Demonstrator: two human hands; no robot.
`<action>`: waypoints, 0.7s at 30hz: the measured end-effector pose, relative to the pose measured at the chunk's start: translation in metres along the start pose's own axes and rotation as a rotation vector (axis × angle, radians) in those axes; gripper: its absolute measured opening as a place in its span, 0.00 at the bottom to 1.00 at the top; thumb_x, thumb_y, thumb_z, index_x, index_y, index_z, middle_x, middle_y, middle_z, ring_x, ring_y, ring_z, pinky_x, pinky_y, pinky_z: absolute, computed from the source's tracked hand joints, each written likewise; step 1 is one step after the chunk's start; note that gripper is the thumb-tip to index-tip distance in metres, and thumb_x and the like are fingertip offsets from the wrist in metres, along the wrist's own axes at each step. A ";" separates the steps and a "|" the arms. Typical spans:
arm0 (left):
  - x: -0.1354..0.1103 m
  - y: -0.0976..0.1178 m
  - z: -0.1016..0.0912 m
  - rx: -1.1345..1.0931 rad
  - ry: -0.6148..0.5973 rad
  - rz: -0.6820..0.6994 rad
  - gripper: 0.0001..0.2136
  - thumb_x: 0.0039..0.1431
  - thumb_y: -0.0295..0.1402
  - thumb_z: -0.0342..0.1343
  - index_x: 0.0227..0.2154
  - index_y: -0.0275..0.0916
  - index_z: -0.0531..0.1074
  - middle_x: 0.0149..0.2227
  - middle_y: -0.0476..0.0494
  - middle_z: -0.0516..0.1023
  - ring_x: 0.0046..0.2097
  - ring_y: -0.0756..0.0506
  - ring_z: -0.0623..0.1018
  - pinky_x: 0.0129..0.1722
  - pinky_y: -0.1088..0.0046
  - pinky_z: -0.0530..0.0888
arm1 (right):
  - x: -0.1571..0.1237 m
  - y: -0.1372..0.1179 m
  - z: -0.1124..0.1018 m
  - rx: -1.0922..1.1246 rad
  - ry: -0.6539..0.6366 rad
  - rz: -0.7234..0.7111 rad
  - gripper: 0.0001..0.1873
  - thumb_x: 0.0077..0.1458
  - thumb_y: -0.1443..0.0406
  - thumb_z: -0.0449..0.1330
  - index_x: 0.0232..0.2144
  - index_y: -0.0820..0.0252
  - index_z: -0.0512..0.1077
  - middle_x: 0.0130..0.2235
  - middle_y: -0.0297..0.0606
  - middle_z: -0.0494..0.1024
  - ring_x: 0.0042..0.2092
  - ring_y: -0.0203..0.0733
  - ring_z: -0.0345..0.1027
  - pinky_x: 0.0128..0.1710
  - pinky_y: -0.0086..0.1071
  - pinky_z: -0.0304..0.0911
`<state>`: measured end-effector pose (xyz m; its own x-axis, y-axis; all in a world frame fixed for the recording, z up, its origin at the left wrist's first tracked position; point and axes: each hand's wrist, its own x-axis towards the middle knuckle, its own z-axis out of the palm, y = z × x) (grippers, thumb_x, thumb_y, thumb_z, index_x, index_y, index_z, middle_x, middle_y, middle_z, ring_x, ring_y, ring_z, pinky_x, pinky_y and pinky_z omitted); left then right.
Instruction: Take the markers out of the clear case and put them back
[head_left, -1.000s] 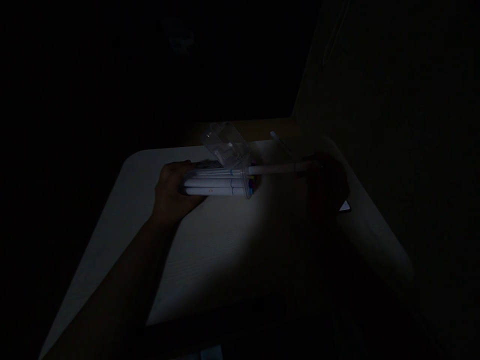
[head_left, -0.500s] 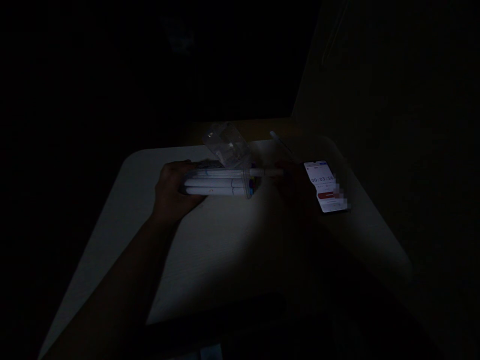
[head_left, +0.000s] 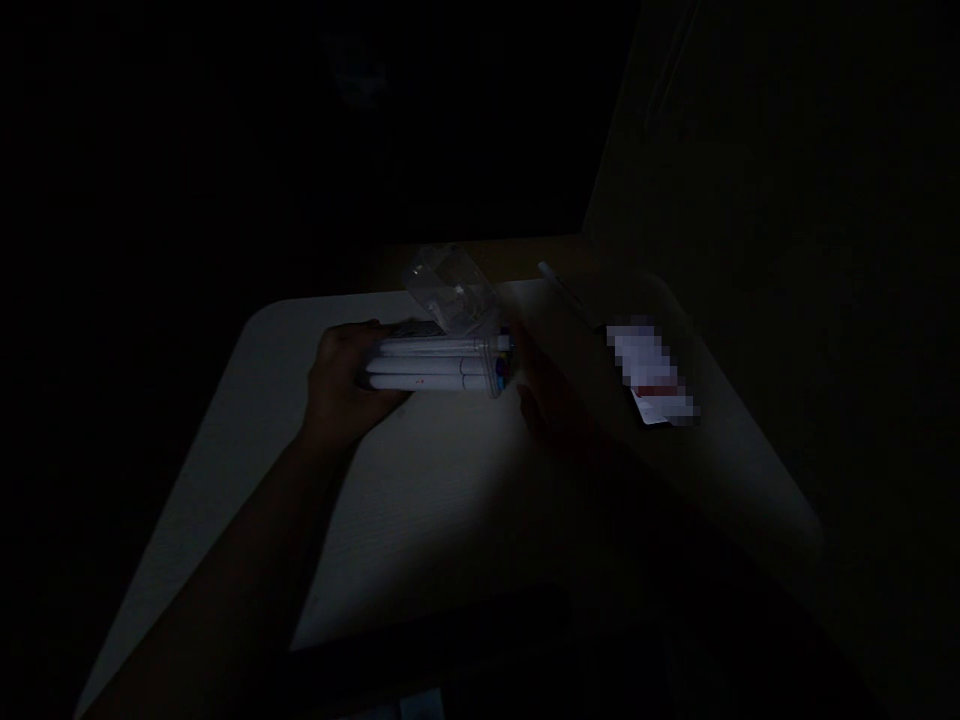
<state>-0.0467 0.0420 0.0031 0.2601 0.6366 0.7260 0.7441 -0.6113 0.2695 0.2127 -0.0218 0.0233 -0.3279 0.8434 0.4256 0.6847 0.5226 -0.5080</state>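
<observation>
The scene is very dark. My left hand (head_left: 341, 380) is wrapped round the closed end of a clear case of white markers (head_left: 439, 365) that lies on its side on the white table (head_left: 420, 500). The case's clear hinged lid (head_left: 454, 288) stands open above it. My right hand (head_left: 551, 385) is a dim shape right at the case's open end, where the coloured marker caps show. Its fingers are too dark to make out.
A lit phone (head_left: 651, 375) lies on the table to the right of my right hand. A thin white pen-like stick (head_left: 559, 282) rests near the table's far edge. A dark wall rises at the right.
A white marker that my right hand held sticking far out of the case has slid fully in. My right hand moved left to the case's opening, uncovering the phone.
</observation>
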 end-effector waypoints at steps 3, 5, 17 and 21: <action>0.001 0.000 0.000 0.001 0.017 0.041 0.28 0.40 0.38 0.64 0.48 0.49 0.65 0.47 0.42 0.69 0.49 0.40 0.72 0.47 0.59 0.72 | 0.000 0.000 0.001 -0.103 -0.044 -0.040 0.32 0.54 0.71 0.40 0.62 0.74 0.47 0.65 0.47 0.47 0.66 0.40 0.37 0.64 0.37 0.45; 0.001 -0.001 0.001 -0.010 0.033 0.073 0.28 0.40 0.37 0.65 0.48 0.45 0.66 0.47 0.40 0.70 0.49 0.40 0.72 0.47 0.60 0.72 | 0.001 0.001 0.000 -0.176 -0.049 -0.050 0.32 0.54 0.71 0.41 0.61 0.73 0.50 0.65 0.45 0.47 0.67 0.43 0.35 0.64 0.39 0.44; -0.002 -0.007 0.001 0.020 -0.012 0.049 0.29 0.41 0.39 0.64 0.49 0.41 0.65 0.49 0.38 0.68 0.50 0.42 0.70 0.49 0.62 0.70 | 0.007 0.051 -0.024 -0.643 0.037 0.500 0.28 0.58 0.60 0.44 0.60 0.62 0.55 0.64 0.52 0.47 0.65 0.61 0.36 0.57 0.66 0.31; -0.003 -0.008 0.002 0.026 -0.016 0.048 0.29 0.41 0.39 0.64 0.49 0.41 0.65 0.49 0.39 0.68 0.51 0.41 0.70 0.48 0.62 0.70 | 0.002 0.067 -0.020 -0.625 0.012 0.470 0.27 0.58 0.60 0.43 0.58 0.65 0.59 0.63 0.55 0.52 0.64 0.62 0.40 0.56 0.67 0.30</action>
<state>-0.0525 0.0458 -0.0022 0.3051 0.6145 0.7275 0.7465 -0.6287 0.2179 0.2711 0.0123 0.0046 0.0917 0.9556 0.2799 0.9907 -0.0593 -0.1222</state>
